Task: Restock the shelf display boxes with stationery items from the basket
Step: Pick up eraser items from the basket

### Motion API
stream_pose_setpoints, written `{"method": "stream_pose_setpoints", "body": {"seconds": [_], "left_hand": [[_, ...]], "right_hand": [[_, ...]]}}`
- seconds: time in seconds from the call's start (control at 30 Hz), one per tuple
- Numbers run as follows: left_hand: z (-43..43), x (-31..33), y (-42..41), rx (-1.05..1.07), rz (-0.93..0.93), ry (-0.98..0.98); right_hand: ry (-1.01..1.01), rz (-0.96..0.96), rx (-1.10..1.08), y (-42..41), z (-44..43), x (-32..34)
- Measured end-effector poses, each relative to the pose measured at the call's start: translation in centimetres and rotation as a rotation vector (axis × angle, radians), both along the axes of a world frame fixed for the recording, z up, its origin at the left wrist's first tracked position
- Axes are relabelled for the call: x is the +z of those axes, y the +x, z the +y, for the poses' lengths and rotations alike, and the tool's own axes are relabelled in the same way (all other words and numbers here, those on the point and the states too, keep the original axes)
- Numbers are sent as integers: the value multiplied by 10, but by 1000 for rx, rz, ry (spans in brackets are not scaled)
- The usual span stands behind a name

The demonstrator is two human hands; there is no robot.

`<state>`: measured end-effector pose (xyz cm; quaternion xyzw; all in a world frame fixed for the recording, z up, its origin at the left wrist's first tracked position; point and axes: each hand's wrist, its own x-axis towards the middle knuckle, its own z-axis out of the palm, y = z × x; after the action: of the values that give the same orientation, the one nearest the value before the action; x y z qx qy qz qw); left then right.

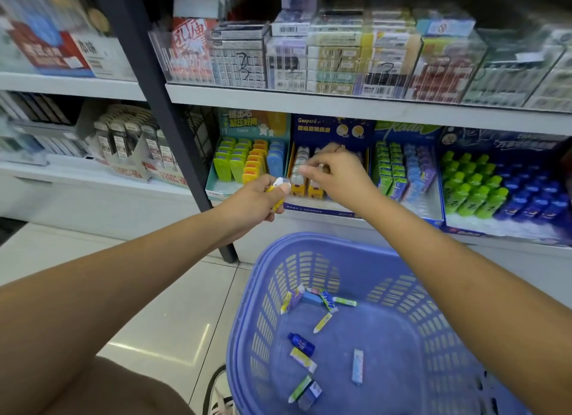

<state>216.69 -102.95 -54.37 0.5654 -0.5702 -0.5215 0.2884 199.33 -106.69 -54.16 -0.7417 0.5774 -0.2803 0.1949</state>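
My left hand (258,199) grips a small yellow and white stationery item (278,188) in front of the lower shelf. My right hand (335,174) reaches into the dark blue Gaspard display box (329,128) and pinches one of the yellow and white items (299,179) standing in its rows. Below, the blue plastic basket (278,272) holds several small loose items: a dark blue bottle (301,344), a light blue stick (357,366), and green, yellow and purple packs.
Left of the Gaspard box stands a teal display box (247,160) with green, orange and blue items. To the right are a box of green and blue packs (402,170) and one of green and blue bottles (501,188). Clear bins fill the upper shelf (340,101).
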Motion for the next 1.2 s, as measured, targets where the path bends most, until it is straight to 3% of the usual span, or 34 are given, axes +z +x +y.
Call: {"method": "stream_pose_setpoints", "body": {"seconds": [0.07,0.13,0.23,0.43,0.5,0.57,0.63,0.77,0.9,1.07,1.2], "left_hand": [[-3,0,-3,-21,-16,-74],[-4,0,-5,-40,5,-115],[-7,-1,-7,-53,44,-149],[-15,-6,-13,5,205,-77],[-20,-9,-15,74,130,-57],[-23,-11,-11,63,-202,-160],[-20,-15,-6,-147,-612,-391],[-10,-27,-5,-588,-972,-548],[-10,-32,-3,-674,-1082,-574],[-10,-30,2,-658,-1048,-516],[-10,-26,-1,-663,-1030,-476]], "right_hand": [[183,-423,83,4,15,-1],[274,-611,155,4,22,-4],[285,-703,158,-1,23,-2],[266,-703,132,-2,13,0],[119,-594,55,0,8,-4],[-57,-421,-11,3,5,-11],[-104,-295,-12,6,4,-20],[-122,-45,32,10,3,-39],[-130,59,56,16,1,-40],[-77,235,82,28,-8,-30],[-44,234,31,24,-4,-29]]}}
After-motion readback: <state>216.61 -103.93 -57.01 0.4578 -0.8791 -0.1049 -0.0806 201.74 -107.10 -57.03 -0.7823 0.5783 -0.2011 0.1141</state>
